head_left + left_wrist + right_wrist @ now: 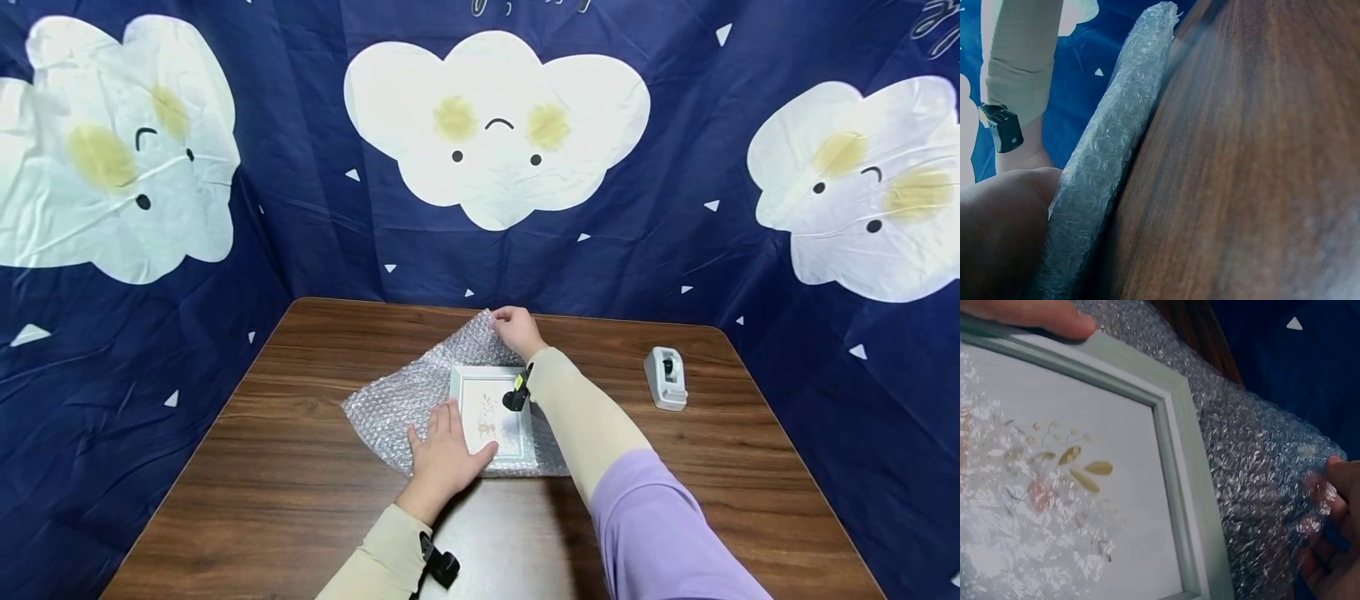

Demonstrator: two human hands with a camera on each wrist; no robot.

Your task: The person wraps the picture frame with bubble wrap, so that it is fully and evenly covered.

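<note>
A pale green and white picture frame [468, 373] with a floral print lies on a sheet of bubble wrap [393, 404]. The clear wrap folds over the frame's near edge and part of its front. My left hand [444, 457] rests spread on the frame's near left part, fingers straight; one fingertip touches the frame border [1175, 406] in the right wrist view. At the far side, my right hand [519, 331] pinches the wrap's raised edge between thumb and fingers. In the left wrist view, the wrapped near edge [1113, 134] runs beside my thumb [1029, 187].
A white tape dispenser [665, 379] stands on the right of the brown wooden table [300, 467]. Blue curtains with white cloud shapes [498, 125] enclose the table at the back and both sides.
</note>
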